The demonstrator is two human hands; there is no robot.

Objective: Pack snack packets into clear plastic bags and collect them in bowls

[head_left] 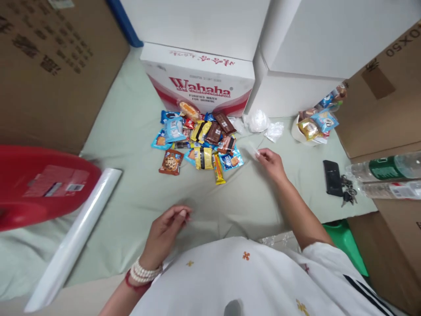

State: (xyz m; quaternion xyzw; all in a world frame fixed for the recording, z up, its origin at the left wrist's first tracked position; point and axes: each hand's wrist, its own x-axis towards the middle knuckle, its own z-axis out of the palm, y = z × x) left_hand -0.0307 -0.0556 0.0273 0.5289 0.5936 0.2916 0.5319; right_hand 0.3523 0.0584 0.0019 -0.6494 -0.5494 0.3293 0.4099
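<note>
A heap of small wrapped snacks (200,140) lies on the pale green cloth (131,131) in front of a white Wahaha carton (197,81). My right hand (271,163) reaches out just right of the heap, its fingertips pinched on a thin clear plastic wrapper (253,151). My left hand (167,230) hovers close to my body, fingers curled together, with nothing visible in them; a bead bracelet is on its wrist.
A roll of clear film (75,237) and a red plastic stool (39,184) lie at left. Crumpled clear bags (263,123), a white bowl of snacks (312,127), a black phone (332,177), keys (348,193) and water bottles (384,169) sit at right. Cardboard boxes stand on both sides.
</note>
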